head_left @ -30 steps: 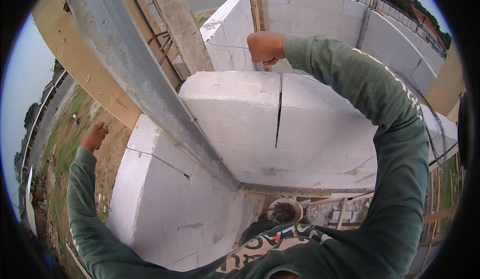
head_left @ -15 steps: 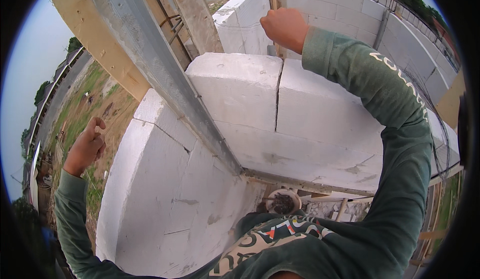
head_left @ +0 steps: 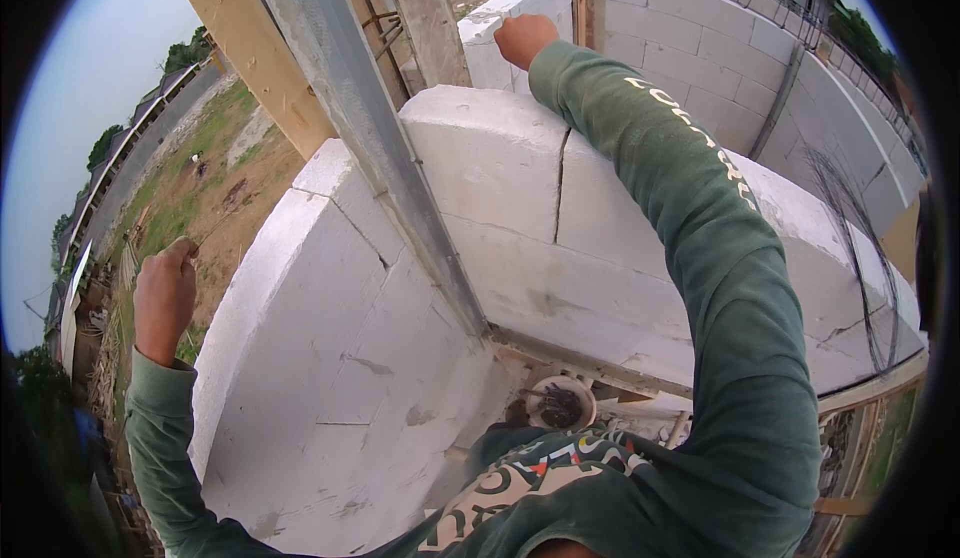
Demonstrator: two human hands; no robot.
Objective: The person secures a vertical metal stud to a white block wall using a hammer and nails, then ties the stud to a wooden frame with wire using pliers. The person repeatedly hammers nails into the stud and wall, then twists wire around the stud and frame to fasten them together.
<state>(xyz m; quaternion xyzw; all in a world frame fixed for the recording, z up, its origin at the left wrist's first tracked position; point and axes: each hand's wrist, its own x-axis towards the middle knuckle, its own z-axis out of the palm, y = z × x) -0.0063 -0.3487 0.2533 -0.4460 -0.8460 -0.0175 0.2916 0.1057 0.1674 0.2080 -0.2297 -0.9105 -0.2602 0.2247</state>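
Note:
My left hand [head_left: 165,298] is raised beyond the outer side of the left block wall [head_left: 300,348], its fingers closed in a pinch. A faint thin line, apparently wire, runs from its fingertips. My right hand [head_left: 525,40] is closed in a fist above the far block wall [head_left: 490,138], thumb side toward the corner; the wire there is too fine to follow. Between the hands, a grey metal channel post [head_left: 360,108] leans at the corner where the two white walls meet. A wooden board [head_left: 255,58] stands against its left side.
Rebar ends [head_left: 385,33] show behind the post beside another upright board [head_left: 430,18]. A bundle of thin dark wires [head_left: 860,258] hangs over the right wall. A round bucket [head_left: 562,403] with dark contents sits below in the corner. Grassy ground [head_left: 215,178] lies outside at left.
My right forearm has swung left and straightened, its hand still closed. The left hand's curled fingers have drawn into a tighter pinch. The whole view has shifted slightly.

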